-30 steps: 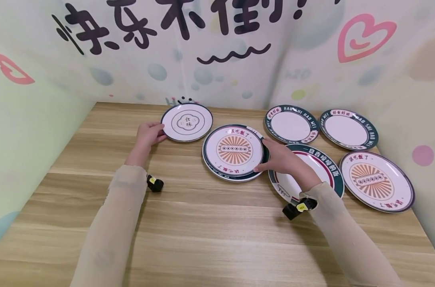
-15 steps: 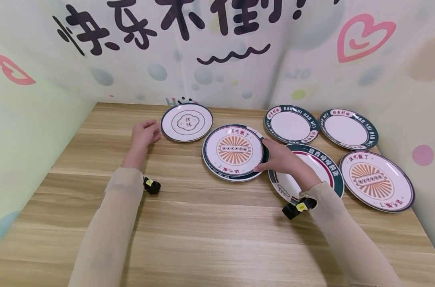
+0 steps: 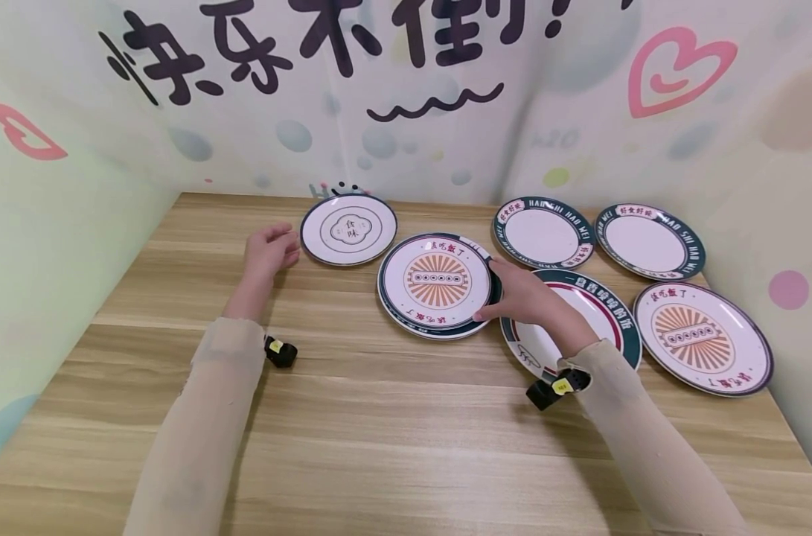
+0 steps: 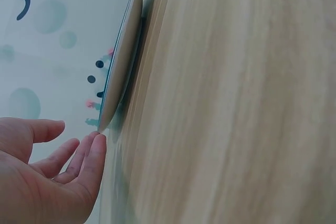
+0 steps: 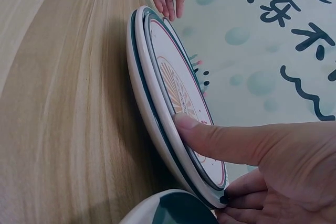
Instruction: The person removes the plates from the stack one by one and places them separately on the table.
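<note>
My right hand [image 3: 522, 292] grips the right rim of two stacked plates, thumb on top and fingers around the edge. The upper one is a white plate with an orange sunburst [image 3: 438, 279]. Beneath it shows the rim of a slightly larger plate [image 5: 140, 90] with a dark green band. My left hand [image 3: 270, 251] holds nothing, its fingers loosely bent beside the left edge of a smaller white plate [image 3: 349, 229] with a blue rim and a central emblem. In the left wrist view, the left fingertips [image 4: 98, 142] overlap the near end of that plate.
Under the right wrist lies a plate with a green rim and red ring [image 3: 596, 309]. Another sunburst plate [image 3: 703, 339] is at the table's right edge. Two green-rimmed plates [image 3: 545, 232] [image 3: 650, 242] stand at the back right. A printed backdrop [image 3: 419, 156] closes off the wooden table's back.
My left hand has let go of the small plate's left rim and drawn slightly leftward. The right hand and all plates have stayed in place.
</note>
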`<move>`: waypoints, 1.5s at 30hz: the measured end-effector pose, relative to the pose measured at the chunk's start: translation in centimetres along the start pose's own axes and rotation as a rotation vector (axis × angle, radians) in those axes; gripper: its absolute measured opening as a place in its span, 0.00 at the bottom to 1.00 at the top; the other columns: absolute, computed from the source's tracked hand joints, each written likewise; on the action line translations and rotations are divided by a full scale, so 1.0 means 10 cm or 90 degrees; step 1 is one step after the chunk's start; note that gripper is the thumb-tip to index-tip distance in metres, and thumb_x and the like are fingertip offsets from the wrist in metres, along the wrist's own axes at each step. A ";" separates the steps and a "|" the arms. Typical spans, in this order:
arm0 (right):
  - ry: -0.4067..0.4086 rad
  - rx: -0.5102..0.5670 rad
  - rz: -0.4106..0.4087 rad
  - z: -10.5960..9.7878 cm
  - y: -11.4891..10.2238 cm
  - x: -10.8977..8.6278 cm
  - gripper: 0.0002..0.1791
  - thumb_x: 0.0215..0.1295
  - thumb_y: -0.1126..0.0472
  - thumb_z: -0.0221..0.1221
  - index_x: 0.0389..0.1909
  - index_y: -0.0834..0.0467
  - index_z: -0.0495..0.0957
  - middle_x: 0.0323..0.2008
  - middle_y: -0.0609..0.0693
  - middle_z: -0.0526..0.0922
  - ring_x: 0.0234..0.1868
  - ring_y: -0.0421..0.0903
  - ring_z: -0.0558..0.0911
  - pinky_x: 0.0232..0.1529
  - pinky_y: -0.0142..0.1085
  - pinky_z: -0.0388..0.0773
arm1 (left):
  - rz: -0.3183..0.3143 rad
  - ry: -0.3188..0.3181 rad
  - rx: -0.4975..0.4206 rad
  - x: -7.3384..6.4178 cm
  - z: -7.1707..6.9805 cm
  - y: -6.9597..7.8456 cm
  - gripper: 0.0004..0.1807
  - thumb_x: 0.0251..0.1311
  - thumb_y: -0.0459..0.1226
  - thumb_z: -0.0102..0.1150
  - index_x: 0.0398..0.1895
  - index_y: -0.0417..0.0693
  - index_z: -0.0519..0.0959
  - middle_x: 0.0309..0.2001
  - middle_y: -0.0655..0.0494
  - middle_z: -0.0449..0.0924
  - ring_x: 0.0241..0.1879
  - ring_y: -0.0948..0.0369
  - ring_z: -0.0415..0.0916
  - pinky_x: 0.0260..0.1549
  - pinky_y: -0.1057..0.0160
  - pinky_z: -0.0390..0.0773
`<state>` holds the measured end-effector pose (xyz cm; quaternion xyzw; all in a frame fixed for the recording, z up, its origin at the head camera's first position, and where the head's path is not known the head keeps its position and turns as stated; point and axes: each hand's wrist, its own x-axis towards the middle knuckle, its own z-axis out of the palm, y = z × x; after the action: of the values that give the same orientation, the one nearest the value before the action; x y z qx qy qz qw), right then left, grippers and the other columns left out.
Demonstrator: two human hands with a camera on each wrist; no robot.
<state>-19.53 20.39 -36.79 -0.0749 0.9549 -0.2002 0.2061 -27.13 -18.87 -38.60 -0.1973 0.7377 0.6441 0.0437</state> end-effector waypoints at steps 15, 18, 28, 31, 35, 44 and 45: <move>0.008 0.007 -0.009 0.00 -0.01 -0.03 0.58 0.57 0.47 0.72 0.78 0.66 0.48 0.79 0.65 0.48 0.78 0.65 0.51 0.77 0.57 0.54 | -0.001 -0.027 0.005 -0.08 -0.02 -0.01 0.26 0.72 0.37 0.54 0.71 0.42 0.67 0.50 0.60 0.74 0.52 0.62 0.77 0.55 0.69 0.81; 0.008 0.004 -0.007 0.00 -0.01 -0.03 0.58 0.57 0.48 0.71 0.78 0.66 0.48 0.79 0.65 0.48 0.78 0.64 0.51 0.77 0.56 0.54 | -0.002 -0.032 0.004 -0.10 -0.02 0.00 0.26 0.72 0.36 0.54 0.71 0.42 0.67 0.56 0.55 0.74 0.53 0.60 0.76 0.56 0.68 0.80; 0.008 0.002 -0.009 0.00 0.00 -0.02 0.58 0.57 0.47 0.71 0.78 0.66 0.48 0.79 0.65 0.48 0.79 0.64 0.51 0.77 0.56 0.53 | 0.007 -0.061 0.023 -0.14 0.03 -0.02 0.27 0.71 0.38 0.55 0.72 0.43 0.66 0.57 0.53 0.75 0.49 0.64 0.77 0.54 0.68 0.81; 0.008 0.005 -0.009 0.00 0.01 -0.02 0.58 0.57 0.47 0.71 0.78 0.66 0.48 0.79 0.65 0.48 0.78 0.64 0.51 0.77 0.56 0.53 | 0.016 -0.066 0.040 -0.15 0.05 -0.04 0.27 0.72 0.39 0.55 0.72 0.43 0.67 0.55 0.53 0.75 0.48 0.65 0.77 0.52 0.70 0.82; 0.008 0.003 -0.011 0.01 0.01 -0.02 0.58 0.57 0.47 0.71 0.78 0.67 0.48 0.79 0.65 0.48 0.78 0.64 0.51 0.78 0.56 0.53 | 0.019 -0.075 0.048 -0.19 0.08 -0.03 0.26 0.72 0.39 0.53 0.72 0.44 0.67 0.62 0.47 0.75 0.49 0.64 0.77 0.52 0.71 0.82; 0.008 0.003 -0.013 0.00 0.00 -0.02 0.58 0.57 0.47 0.71 0.77 0.67 0.48 0.79 0.65 0.48 0.79 0.64 0.51 0.78 0.56 0.53 | 0.033 -0.107 0.041 -0.24 0.14 -0.03 0.26 0.73 0.37 0.52 0.72 0.42 0.67 0.68 0.43 0.71 0.49 0.64 0.78 0.56 0.67 0.80; 0.008 0.004 -0.013 0.00 0.00 -0.02 0.58 0.57 0.47 0.71 0.77 0.67 0.48 0.79 0.65 0.48 0.79 0.64 0.51 0.78 0.56 0.53 | 0.036 -0.111 0.042 -0.25 0.15 -0.03 0.26 0.73 0.37 0.52 0.72 0.41 0.66 0.68 0.43 0.71 0.50 0.64 0.78 0.57 0.67 0.80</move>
<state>-19.38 20.42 -36.75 -0.0825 0.9548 -0.2057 0.1982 -25.05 -16.88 -38.33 -0.1179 0.7571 0.6354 0.0959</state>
